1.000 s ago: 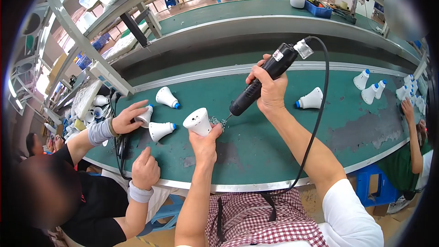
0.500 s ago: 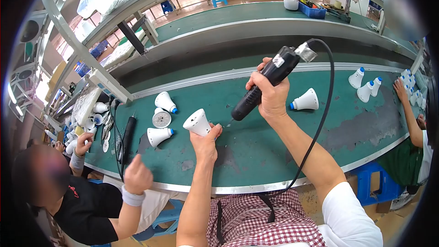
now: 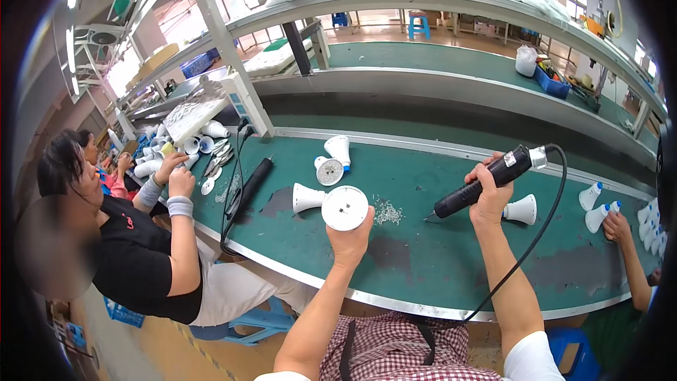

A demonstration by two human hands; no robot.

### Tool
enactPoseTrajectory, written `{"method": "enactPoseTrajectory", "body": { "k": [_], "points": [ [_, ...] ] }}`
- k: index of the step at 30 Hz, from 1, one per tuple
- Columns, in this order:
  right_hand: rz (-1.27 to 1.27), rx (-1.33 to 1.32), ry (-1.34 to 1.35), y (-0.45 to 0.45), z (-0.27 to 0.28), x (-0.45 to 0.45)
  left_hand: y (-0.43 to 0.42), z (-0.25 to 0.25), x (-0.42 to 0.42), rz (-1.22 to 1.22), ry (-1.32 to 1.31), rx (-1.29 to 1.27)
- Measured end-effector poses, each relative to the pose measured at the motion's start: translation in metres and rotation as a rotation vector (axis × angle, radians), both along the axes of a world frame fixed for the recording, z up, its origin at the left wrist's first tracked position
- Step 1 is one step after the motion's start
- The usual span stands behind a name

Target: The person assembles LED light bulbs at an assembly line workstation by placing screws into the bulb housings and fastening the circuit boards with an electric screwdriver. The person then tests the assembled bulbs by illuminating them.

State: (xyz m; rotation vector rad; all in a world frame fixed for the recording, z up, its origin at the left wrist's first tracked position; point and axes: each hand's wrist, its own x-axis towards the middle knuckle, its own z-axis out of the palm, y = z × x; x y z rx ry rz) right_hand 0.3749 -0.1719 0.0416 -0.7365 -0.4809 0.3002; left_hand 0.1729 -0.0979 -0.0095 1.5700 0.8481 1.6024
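My left hand (image 3: 349, 245) is closed around a white bulb housing (image 3: 345, 208), its round flat face with small holes turned toward me. My right hand (image 3: 488, 202) grips a black electric screwdriver (image 3: 479, 190) with a cable at its rear end. The screwdriver's thin tip points down left, just above or at the table and apart from the housing. Between the two hands lies a pile of tiny screws (image 3: 387, 212). Left of the held housing, another white housing (image 3: 306, 198) lies on its side. Behind it are a blue-tipped housing (image 3: 338, 148) and one showing its disc face (image 3: 330, 172).
One more housing (image 3: 522, 209) lies beside my right wrist. A second black screwdriver (image 3: 252, 187) rests at the left with its cables. The left co-worker's hands (image 3: 176, 173) are near a heap of parts. At right, another person's hand (image 3: 618, 227) touches blue-tipped housings (image 3: 596, 218).
My right hand has moved the screwdriver right and lower, away from the housing. The housing's flat face has turned toward me. The view has swung left; the right-hand co-worker's hand has reached the standing housings.
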Motion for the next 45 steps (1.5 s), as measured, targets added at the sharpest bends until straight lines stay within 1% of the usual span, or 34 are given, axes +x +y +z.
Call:
{"method": "enactPoseTrajectory", "body": {
  "k": [1, 3, 4, 6, 7, 8, 9, 11, 12, 13, 14, 16, 17, 18, 20, 24, 27, 28, 30, 34, 36, 37, 38, 39, 40, 42, 43, 45],
  "points": [
    [0.038, 0.010, 0.023, -0.002, -0.001, 0.002, 0.000, -0.004, -0.003, 0.000, -0.005, -0.001],
    [0.006, -0.008, 0.036, -0.002, -0.003, 0.002, -0.003, -0.008, -0.008, 0.012, 0.239, 0.060],
    [-0.024, -0.021, 0.052, -0.002, -0.002, 0.004, -0.005, -0.008, -0.005, 0.007, 0.234, 0.061],
    [-0.011, 0.000, 0.093, -0.007, -0.001, 0.006, -0.016, 0.000, 0.002, 0.014, 0.043, 0.070],
    [0.009, 0.018, 0.143, -0.011, -0.002, 0.007, -0.017, -0.003, 0.003, 0.009, 0.041, 0.061],
    [0.003, 0.010, 0.143, -0.015, -0.004, 0.008, -0.017, -0.008, 0.003, 0.000, 0.118, 0.088],
    [0.013, 0.024, 0.222, -0.017, -0.005, 0.011, -0.017, -0.011, 0.005, -0.010, 0.194, 0.117],
    [0.043, 0.051, 0.361, -0.022, -0.010, 0.019, -0.020, -0.012, 0.012, -0.046, 0.166, 0.089],
    [0.033, 0.049, 0.362, -0.022, -0.015, 0.022, -0.022, -0.011, 0.016, -0.077, 0.140, 0.064],
    [0.084, 0.090, 0.442, -0.023, -0.019, 0.026, -0.024, -0.007, 0.021, -0.100, 0.146, -0.016],
    [0.129, 0.133, 0.519, -0.027, -0.023, 0.031, -0.027, -0.005, 0.027, -0.120, 0.147, -0.019],
    [0.176, 0.178, 0.572, -0.029, -0.029, 0.035, -0.031, -0.005, 0.041, -0.422, -0.288, -0.373],
    [0.171, 0.187, 0.588, -0.031, -0.029, 0.035, -0.027, -0.016, 0.047, -0.485, -0.313, -0.416],
    [0.166, 0.198, 0.603, -0.032, -0.029, 0.034, -0.029, -0.012, 0.051, -0.517, -0.301, -0.428],
    [0.122, 0.182, 0.570, -0.034, -0.027, 0.033, -0.034, 0.001, 0.058, -0.605, -0.488, -0.608],
    [0.077, 0.186, 0.565, -0.038, -0.025, 0.035, -0.041, -0.003, 0.062, -0.743, -0.457, -0.621],
    [0.065, 0.198, 0.548, -0.038, -0.024, 0.034, -0.042, -0.004, 0.062, -0.777, -0.429, -0.657],
    [0.062, 0.193, 0.534, -0.039, -0.023, 0.033, -0.042, -0.004, 0.062, -0.780, -0.427, -0.659],
    [0.058, 0.193, 0.530, -0.038, -0.024, 0.033, -0.040, -0.004, 0.061, -0.729, -0.341, -0.634],
    [0.043, 0.184, 0.526, -0.037, -0.024, 0.031, -0.038, -0.005, 0.063, -0.690, -0.361, -0.630],
    [0.030, 0.179, 0.528, -0.037, -0.023, 0.031, -0.035, -0.006, 0.062, -0.576, -0.304, -0.543],
    [0.022, 0.170, 0.539, -0.037, -0.022, 0.030, -0.031, -0.011, 0.061, -0.581, -0.303, -0.542],
    [0.019, 0.172, 0.539, -0.037, -0.022, 0.029, -0.026, -0.016, 0.060, -0.492, -0.257, -0.523],
    [0.002, 0.128, 0.518, -0.037, -0.021, 0.028, -0.024, -0.019, 0.059, -0.404, -0.210, -0.504],
    [-0.014, 0.084, 0.496, -0.037, -0.020, 0.027, -0.025, -0.020, 0.060, -0.407, -0.209, -0.504],
    [-0.022, 0.057, 0.450, -0.036, -0.019, 0.025, -0.027, -0.013, 0.061, -0.289, -0.191, -0.405],
    [-0.010, 0.025, 0.434, -0.035, -0.016, 0.023, -0.026, -0.014, 0.061, -0.291, -0.193, -0.402],
    [0.009, -0.014, 0.412, -0.032, -0.013, 0.020, -0.025, -0.018, 0.058, -0.302, -0.076, -0.353]
  ]
}}
